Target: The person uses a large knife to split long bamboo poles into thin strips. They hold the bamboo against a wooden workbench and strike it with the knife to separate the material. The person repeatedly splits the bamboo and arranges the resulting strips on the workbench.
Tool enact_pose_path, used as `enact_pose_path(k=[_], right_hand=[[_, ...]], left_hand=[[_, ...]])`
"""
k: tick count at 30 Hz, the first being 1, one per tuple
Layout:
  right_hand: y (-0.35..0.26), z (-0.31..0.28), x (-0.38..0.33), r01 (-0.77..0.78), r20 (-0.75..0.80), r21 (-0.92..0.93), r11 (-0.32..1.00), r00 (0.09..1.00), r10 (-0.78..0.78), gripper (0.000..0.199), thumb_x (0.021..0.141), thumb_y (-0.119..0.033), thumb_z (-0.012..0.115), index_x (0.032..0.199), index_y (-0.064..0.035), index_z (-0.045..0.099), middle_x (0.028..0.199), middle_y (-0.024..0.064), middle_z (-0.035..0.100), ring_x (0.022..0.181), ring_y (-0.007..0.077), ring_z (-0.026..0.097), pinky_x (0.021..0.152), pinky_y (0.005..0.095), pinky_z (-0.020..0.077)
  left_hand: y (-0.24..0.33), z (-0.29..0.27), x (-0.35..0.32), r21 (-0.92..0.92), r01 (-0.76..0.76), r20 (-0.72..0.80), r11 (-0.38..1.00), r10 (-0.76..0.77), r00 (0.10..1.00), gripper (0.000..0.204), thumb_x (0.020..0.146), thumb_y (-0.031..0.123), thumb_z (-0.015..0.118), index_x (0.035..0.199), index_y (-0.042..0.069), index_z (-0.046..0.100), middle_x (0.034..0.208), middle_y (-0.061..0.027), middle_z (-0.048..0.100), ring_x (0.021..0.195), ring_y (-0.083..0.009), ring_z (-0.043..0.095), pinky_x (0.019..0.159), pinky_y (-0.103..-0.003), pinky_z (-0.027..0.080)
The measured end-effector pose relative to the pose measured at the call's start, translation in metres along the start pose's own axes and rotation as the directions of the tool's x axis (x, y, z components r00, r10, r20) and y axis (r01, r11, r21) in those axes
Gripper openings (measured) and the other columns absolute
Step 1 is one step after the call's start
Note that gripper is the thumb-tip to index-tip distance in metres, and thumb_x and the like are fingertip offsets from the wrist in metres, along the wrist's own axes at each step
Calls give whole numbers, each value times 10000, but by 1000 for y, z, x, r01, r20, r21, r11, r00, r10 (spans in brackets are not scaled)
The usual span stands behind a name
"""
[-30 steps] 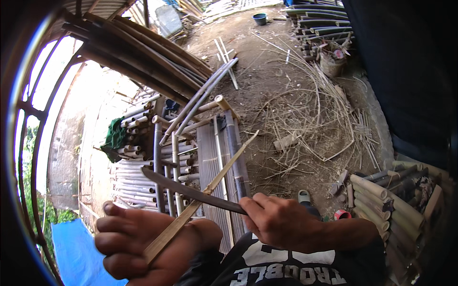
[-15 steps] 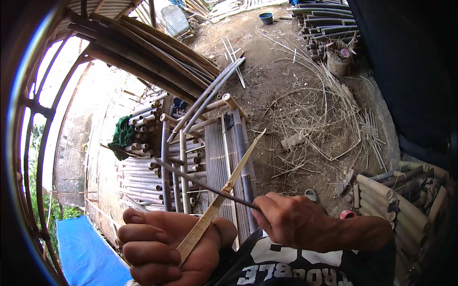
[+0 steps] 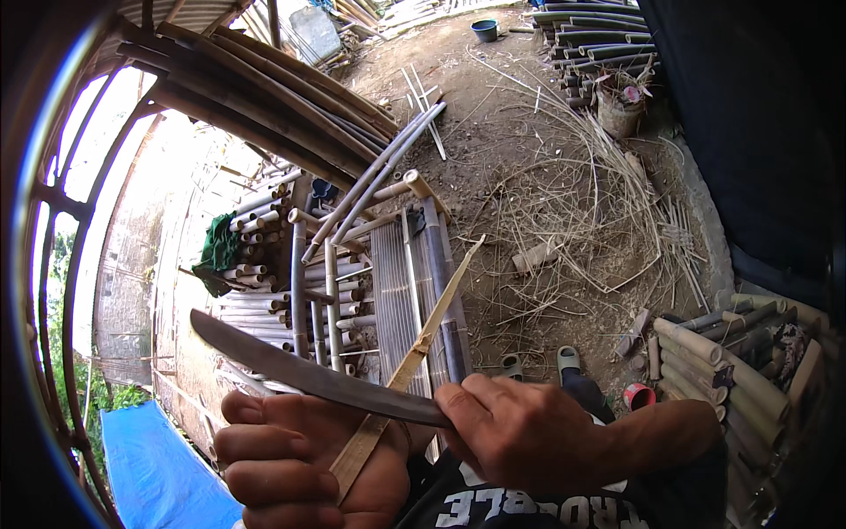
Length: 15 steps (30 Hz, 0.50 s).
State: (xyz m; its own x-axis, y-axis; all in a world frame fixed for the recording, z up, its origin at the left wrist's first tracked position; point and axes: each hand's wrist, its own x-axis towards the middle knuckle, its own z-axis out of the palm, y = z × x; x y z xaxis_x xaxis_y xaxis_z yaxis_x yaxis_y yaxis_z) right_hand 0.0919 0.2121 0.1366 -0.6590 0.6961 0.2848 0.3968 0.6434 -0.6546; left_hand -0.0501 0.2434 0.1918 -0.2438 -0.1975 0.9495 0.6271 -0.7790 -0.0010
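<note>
Palm up at the lower left, my left hand (image 3: 282, 445) has its fingers curled around the lower end of a pale, split bamboo strip (image 3: 407, 366). The strip slants up and away to a thin, pointed tip, with a rough raised spot partway along. My right hand (image 3: 533, 428) is wrapped around the handle end of a long, dark machete (image 3: 308, 375), and the handle itself is hidden. Its broad blade points left and crosses over the strip just above my left palm. Whether blade and strip touch, I cannot tell.
A bamboo bench (image 3: 388, 273) stands just ahead, with poles (image 3: 388, 176) leaning on it. Cut bamboo is stacked at left (image 3: 256, 309) and lower right (image 3: 692, 353). Shavings (image 3: 582, 220) litter the dirt. A red can (image 3: 639, 397) and sandals (image 3: 569, 358) are nearby; blue tarp (image 3: 163, 467) lies lower left.
The machete has come down along the strip toward my left palm, and its blade has turned from edge-on to showing its broad side. My right hand has lowered slightly; the left still holds the strip.
</note>
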Motion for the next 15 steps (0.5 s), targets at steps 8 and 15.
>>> enact_pose_path(k=[8, 15], right_hand=[[3, 21, 6, -42, -20, -29, 999, 999, 41, 218, 927, -160, 586, 914, 49, 525, 718, 140, 552, 564, 273, 636, 480, 374, 535], [10, 28, 22, -253, 170, 233, 939, 961, 217, 256, 946, -211, 573, 960, 43, 552, 736, 141, 578, 518, 260, 624, 483, 351, 540]], left_hand=[[2, -35, 12, -174, 130, 108, 976, -113, 988, 481, 1014, 522, 306, 681, 180, 356, 669, 15, 308, 696, -158, 324, 773, -382, 295], [-16, -23, -10, -43, 198, 74, 979, -194, 978, 521, 1021, 537, 282, 638, 184, 281, 630, 32, 230, 651, -139, 250, 699, -347, 248]])
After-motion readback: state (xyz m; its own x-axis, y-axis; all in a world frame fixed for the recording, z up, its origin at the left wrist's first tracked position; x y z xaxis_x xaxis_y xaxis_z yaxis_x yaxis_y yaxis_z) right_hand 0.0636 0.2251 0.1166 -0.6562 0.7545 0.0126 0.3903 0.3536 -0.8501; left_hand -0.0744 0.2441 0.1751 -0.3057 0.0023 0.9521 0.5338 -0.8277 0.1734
